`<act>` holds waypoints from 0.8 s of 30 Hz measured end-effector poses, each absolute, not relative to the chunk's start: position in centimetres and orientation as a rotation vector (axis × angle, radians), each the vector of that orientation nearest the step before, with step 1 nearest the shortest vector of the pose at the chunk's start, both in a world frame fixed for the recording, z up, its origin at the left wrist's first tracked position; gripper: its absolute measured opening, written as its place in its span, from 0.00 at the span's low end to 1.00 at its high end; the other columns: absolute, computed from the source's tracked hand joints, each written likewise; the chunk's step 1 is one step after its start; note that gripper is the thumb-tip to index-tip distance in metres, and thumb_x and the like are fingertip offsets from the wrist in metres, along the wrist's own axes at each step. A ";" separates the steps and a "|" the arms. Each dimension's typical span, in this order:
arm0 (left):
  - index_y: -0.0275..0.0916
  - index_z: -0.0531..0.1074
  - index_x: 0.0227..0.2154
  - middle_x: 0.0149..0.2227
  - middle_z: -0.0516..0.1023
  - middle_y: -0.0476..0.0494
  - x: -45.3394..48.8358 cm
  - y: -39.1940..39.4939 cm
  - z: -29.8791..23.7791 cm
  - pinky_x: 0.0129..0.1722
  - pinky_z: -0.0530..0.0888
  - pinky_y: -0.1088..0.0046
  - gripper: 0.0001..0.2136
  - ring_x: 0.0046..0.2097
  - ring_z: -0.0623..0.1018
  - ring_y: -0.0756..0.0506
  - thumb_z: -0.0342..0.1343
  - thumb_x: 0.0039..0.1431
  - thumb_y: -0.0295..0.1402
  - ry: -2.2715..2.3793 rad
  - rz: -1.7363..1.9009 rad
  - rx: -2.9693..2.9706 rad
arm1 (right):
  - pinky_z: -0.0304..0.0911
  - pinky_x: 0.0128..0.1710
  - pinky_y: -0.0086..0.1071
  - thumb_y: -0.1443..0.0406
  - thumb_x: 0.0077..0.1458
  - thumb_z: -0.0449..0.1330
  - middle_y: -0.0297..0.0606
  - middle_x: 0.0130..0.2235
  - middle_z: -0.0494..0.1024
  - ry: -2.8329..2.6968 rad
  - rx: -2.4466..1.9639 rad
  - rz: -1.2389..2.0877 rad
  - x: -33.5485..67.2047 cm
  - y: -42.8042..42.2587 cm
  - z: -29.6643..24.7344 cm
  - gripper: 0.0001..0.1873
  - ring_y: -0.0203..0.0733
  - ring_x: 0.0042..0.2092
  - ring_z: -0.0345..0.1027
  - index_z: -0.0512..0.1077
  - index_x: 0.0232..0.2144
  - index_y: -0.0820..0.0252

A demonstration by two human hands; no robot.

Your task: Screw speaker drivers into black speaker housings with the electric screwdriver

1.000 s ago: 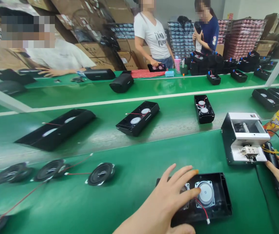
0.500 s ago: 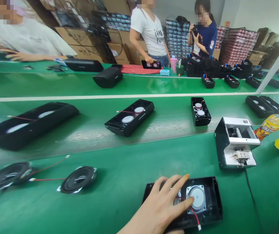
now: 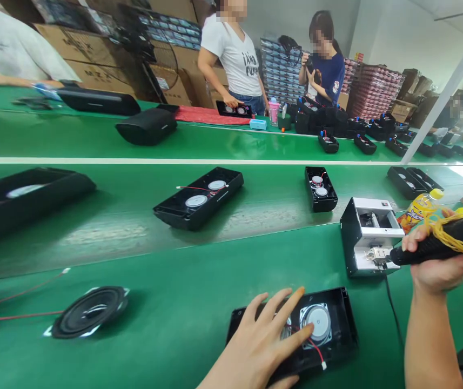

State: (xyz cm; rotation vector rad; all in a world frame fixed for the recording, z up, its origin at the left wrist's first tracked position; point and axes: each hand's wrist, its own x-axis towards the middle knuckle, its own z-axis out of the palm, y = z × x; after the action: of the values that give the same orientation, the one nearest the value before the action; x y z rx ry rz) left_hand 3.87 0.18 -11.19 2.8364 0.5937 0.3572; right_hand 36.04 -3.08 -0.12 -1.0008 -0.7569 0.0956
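Observation:
My left hand (image 3: 263, 337) lies flat with fingers spread on a black speaker housing (image 3: 336, 329) at the near edge of the green bench, fingertips at its round silver driver (image 3: 315, 321). A red wire with a white plug trails off the housing. My right hand (image 3: 437, 265) is wrapped round a black electric screwdriver (image 3: 437, 243) with a yellow coiled cord. The screwdriver's tip touches the front of a white screw feeder box (image 3: 371, 235).
A loose black speaker cone (image 3: 89, 319) with red wire lies to the left. Several black housings ride the green belt (image 3: 231, 216) behind. Yellow drink bottles (image 3: 420, 208) stand right of the feeder. Two people stand at the far bench among stacked boxes.
My right hand has lifted the screwdriver from the bench at the right and brought its tip to the feeder. My left hand stays on the housing. The view has shifted rightward.

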 end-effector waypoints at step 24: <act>0.56 0.63 0.69 0.77 0.44 0.32 4.5 -0.2 -5.8 0.69 0.54 0.27 0.46 0.75 0.48 0.20 0.73 0.47 0.26 0.597 -0.022 2.610 | 0.56 0.17 0.31 0.29 0.49 0.56 0.27 0.21 0.68 -0.783 -0.915 0.347 38.1 -7.0 -2.6 0.45 0.35 0.18 0.53 0.74 0.58 0.47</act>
State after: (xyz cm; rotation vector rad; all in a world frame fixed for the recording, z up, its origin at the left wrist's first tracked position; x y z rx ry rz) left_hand 4.46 -0.16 -5.82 2.6097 0.5969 -0.0217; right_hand 38.11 -7.02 -2.61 -0.9152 -0.7832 0.3473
